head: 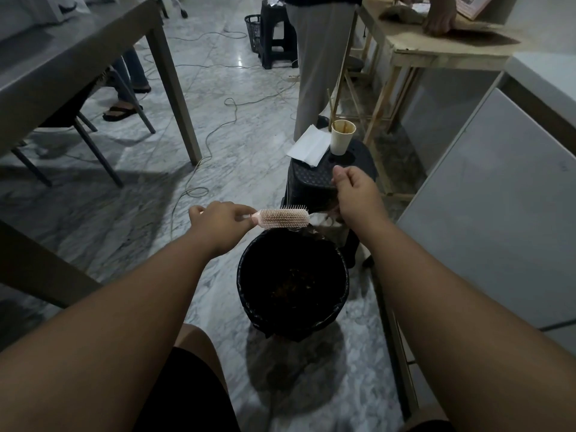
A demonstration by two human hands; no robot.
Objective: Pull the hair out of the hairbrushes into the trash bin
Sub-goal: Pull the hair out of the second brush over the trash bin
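My left hand [218, 221] grips the handle of a pink hairbrush [283, 217], held level over the far rim of the black-lined trash bin [249, 294]. The bristles point up and away from me. My right hand [355, 194] is raised just right of the brush head, fingers curled, pinching a tuft of dark hair [328, 215] that trails down toward the brush tip. Loose hair lies at the bottom of the bin.
A black plastic stool [314, 179] behind the bin carries a stained paper cup [342, 137] and a white napkin [308, 146]. A grey table [78, 57] stands at left, a white cabinet [498, 213] at right. A person [321, 57] stands beyond; cables cross the marble floor.
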